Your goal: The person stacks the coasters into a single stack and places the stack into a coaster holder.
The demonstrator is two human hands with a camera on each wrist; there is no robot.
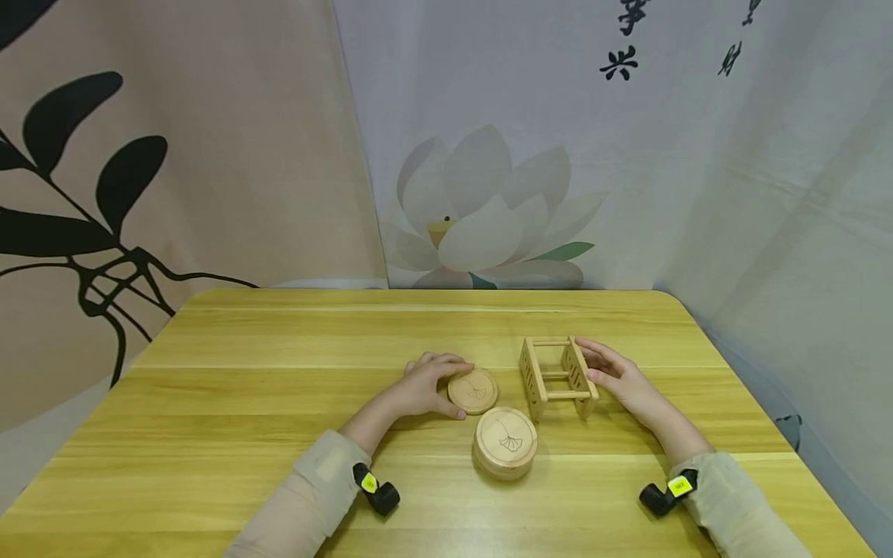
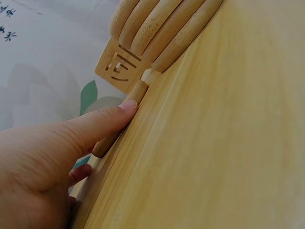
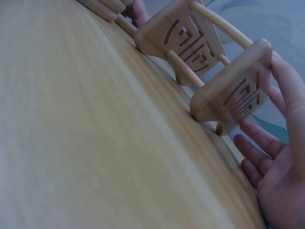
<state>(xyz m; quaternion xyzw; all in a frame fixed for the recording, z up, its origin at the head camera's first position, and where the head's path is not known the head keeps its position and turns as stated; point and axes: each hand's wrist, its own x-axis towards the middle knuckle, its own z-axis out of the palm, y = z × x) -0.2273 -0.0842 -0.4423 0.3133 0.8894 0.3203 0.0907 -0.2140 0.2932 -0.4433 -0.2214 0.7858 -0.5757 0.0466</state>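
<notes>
Left hand pinched a wooden coaster, with the stack at its 5 o'clock. Right hand, fingers pretty loose, just touched the rack around 3.

In the left wrist view, the coaster stack is chopped off up top and the rack is partly blocked by it. Right hand gets cropped by the right wrist view's edge.

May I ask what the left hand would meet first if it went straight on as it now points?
The left hand has its thumb against the single round coaster, so that comes first; beyond it, probably the wooden rack, though depth is hard to judge.
</notes>
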